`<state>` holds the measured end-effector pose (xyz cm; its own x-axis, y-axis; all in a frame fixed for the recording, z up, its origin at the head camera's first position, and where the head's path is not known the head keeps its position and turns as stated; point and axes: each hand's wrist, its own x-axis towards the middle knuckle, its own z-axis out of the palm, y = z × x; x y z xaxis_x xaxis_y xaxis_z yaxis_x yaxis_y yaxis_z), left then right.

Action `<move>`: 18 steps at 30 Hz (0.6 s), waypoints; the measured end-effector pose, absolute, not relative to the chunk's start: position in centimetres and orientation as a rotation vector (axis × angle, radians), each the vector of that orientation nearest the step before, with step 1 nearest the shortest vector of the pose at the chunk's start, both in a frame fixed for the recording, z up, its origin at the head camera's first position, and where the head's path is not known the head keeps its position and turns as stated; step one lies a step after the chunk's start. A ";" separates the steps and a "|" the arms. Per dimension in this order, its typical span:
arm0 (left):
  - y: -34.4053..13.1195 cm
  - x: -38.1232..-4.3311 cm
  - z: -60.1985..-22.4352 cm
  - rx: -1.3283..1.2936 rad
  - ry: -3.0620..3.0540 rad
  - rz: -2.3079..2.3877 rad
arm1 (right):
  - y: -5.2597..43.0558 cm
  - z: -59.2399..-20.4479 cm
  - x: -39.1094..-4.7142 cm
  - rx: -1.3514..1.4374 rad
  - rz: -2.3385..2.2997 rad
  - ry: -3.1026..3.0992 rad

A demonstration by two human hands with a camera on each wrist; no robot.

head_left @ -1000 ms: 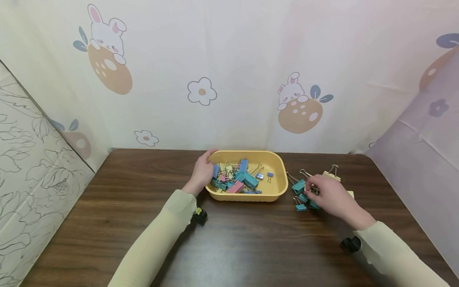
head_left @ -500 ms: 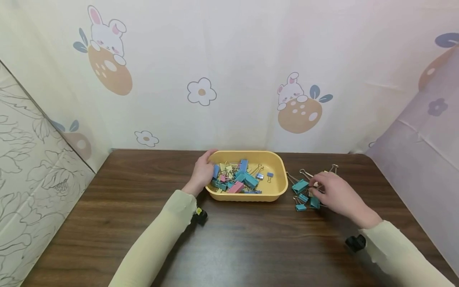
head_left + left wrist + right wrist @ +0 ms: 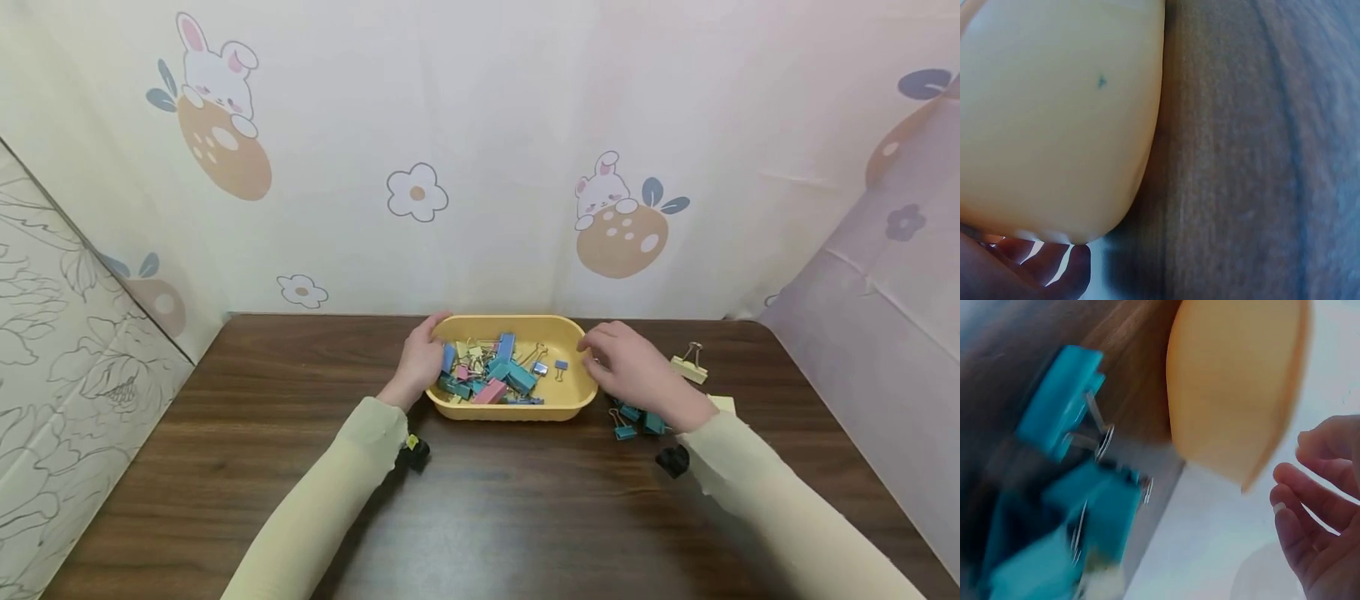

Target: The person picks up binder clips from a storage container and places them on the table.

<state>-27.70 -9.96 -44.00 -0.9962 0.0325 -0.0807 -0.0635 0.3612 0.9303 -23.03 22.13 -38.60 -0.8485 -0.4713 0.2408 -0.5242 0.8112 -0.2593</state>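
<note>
A yellow plastic basket (image 3: 513, 412) stands near the table's back edge with many binder clips in it, among them a teal clip (image 3: 521, 379), a pink clip (image 3: 491, 392) and a blue clip (image 3: 506, 346). My left hand (image 3: 418, 365) grips its left end, fingers (image 3: 1075, 272) bent round the outer wall. At the right rim is my right hand (image 3: 637, 371), palm down with bent fingers (image 3: 1316, 494); I cannot tell whether a small clip is between them. Under that wrist lie several teal binder clips (image 3: 653, 423), partly hidden by the hand.
A pale yellow binder clip (image 3: 690, 369) lies right of the right hand, and another pale yellow clip (image 3: 722, 404) shows beside the sleeve. The dark wooden table (image 3: 510, 517) ends at a curtain (image 3: 487, 250) behind the basket.
My right hand has left the teal clips on the table and moved left to the basket's right rim. The left hand stays at the basket's left end.
</note>
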 end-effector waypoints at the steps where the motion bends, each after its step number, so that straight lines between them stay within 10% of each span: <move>1: -10.0 -27.7 -44.0 -0.031 2.521 1.727 | 21.6 -38.8 -23.3 0.818 0.443 -2.825; 18: -10.1 -27.5 -43.6 -0.028 2.498 1.736 | 17.8 -40.3 -24.2 0.925 0.118 -2.960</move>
<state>-27.48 -10.08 -43.57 -0.9949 0.0414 -0.0917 -0.0715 0.3501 0.9340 -24.24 17.81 -40.30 -0.8217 -0.5669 0.0585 -0.5698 0.8195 -0.0610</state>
